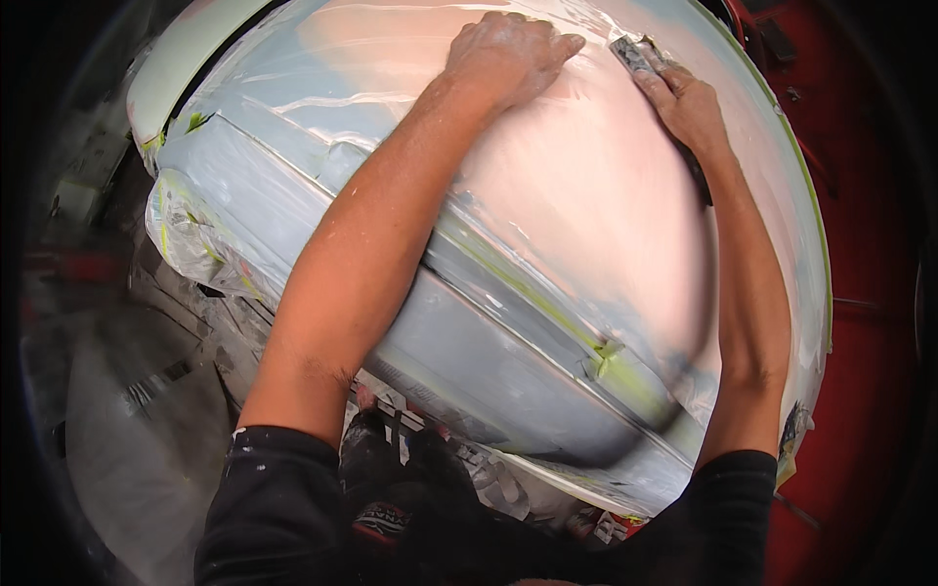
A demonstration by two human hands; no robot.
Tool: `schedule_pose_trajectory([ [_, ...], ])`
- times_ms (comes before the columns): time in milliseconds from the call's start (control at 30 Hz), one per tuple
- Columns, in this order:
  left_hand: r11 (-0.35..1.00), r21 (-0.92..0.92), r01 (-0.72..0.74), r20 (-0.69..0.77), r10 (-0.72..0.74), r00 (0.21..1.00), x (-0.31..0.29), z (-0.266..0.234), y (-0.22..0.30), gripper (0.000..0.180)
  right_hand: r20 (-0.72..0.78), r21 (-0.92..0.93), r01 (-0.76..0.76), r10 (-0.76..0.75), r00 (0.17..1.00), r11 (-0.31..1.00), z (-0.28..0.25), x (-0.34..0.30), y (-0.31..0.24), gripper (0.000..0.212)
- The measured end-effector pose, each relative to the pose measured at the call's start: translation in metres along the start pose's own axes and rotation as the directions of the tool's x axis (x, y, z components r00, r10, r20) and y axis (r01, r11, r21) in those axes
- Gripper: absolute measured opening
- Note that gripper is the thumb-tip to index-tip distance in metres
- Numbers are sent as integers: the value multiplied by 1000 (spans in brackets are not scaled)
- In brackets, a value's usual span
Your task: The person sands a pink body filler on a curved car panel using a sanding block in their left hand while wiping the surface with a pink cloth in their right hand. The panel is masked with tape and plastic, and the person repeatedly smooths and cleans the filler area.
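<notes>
A large curved car body panel [606,186], mottled pale pink, white and blue-grey, spreads out in front of me. My left hand [513,57] rests palm down near its far edge. The thumb stands apart, and the other fingertips bend out of sight. To the right, my right hand [687,105] is closed around a long, narrow dark block [633,57] that looks like a sanding block. One worn grey end sticks out beyond the fingers, while the wrist and forearm partly cover the rest. It lies against the pink area.
Yellow-green masking tape [616,363] and crumpled clear plastic film [191,234] cling to the car's seams and left corner. A red surface [860,410] borders the right side. At lower left, a grey rounded shape [147,439] stands near the littered floor.
</notes>
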State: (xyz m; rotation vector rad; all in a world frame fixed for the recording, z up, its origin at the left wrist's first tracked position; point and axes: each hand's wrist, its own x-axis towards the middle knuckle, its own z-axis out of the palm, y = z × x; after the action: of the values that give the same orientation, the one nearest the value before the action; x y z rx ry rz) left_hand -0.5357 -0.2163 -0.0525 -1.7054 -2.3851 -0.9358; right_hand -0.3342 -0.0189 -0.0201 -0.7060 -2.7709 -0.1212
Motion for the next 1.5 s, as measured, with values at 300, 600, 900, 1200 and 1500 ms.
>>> schedule_pose_trajectory([
  [300, 973, 216, -78, -91, 99, 991, -10, 8, -20, 43, 97, 67, 194, -200, 975, 979, -49, -123, -66, 47],
  [600, 1000, 13, 22, -9, -21, 1000, -9, -9, 3, 40, -12, -186, -368, 372, 928, 911, 16, 96, 55, 62],
  [900, 956, 73, -284, -85, 290, 953, -3, -9, -20, 44, 27, 13, -67, 67, 997, 998, -45, -107, -68, 43],
  [1200, 977, -73, -203, 28, 205, 978, -2, 5, 2, 66, -193, -80, -424, 403, 894, 902, -116, -255, -19, 43],
  [1500, 909, 180, -376, 340, 301, 891, -11, 40, 41, 103, -589, 11, -635, 518, 620, 773, -135, -288, 22, 45],
])
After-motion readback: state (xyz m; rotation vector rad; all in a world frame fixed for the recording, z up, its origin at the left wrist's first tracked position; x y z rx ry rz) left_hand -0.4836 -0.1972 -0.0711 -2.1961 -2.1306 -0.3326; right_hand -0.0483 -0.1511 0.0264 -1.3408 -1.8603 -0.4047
